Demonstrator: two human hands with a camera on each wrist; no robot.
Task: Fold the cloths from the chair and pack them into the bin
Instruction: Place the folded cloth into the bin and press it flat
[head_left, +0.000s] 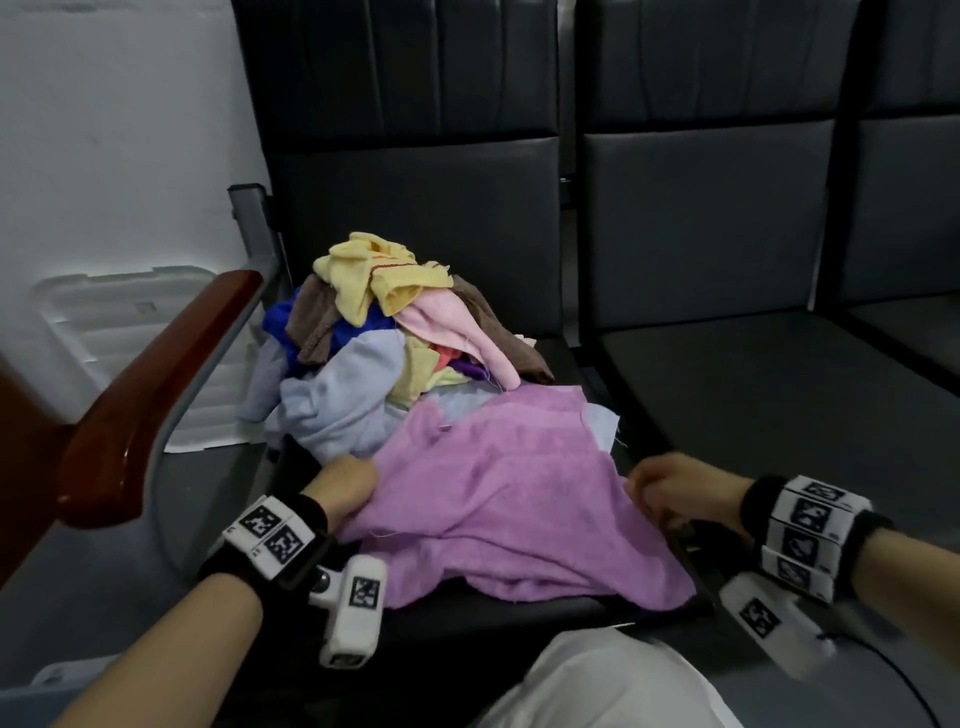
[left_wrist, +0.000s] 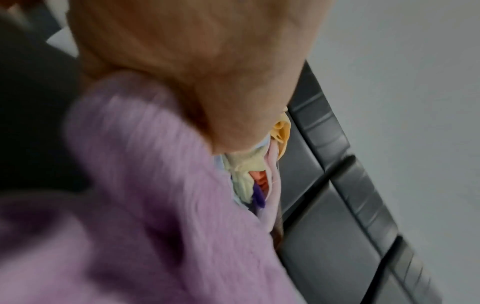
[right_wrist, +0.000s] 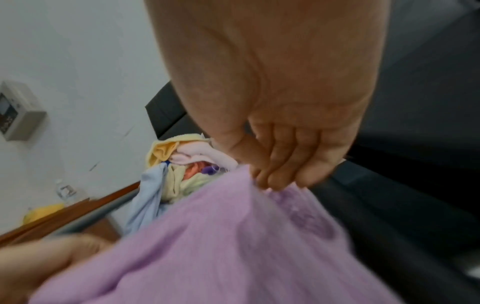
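A lilac cloth (head_left: 509, 488) lies spread over the front of the dark chair seat (head_left: 545, 610). My left hand (head_left: 345, 486) grips its left edge, and the cloth (left_wrist: 145, 205) bunches under that hand (left_wrist: 197, 67) in the left wrist view. My right hand (head_left: 670, 486) pinches the right edge; its curled fingertips (right_wrist: 275, 181) close on the lilac cloth (right_wrist: 221, 246). Behind lies a pile of cloths (head_left: 384, 338): yellow, pink, brown, blue and pale blue. The bin is not clearly in view.
A red-brown wooden armrest (head_left: 156, 395) runs along the chair's left side. A white plastic lid (head_left: 130, 332) leans by the wall beyond it. More dark seats (head_left: 769, 384) stand to the right. A water bottle (right_wrist: 66, 191) and a yellow object (right_wrist: 43, 211) sit on the floor.
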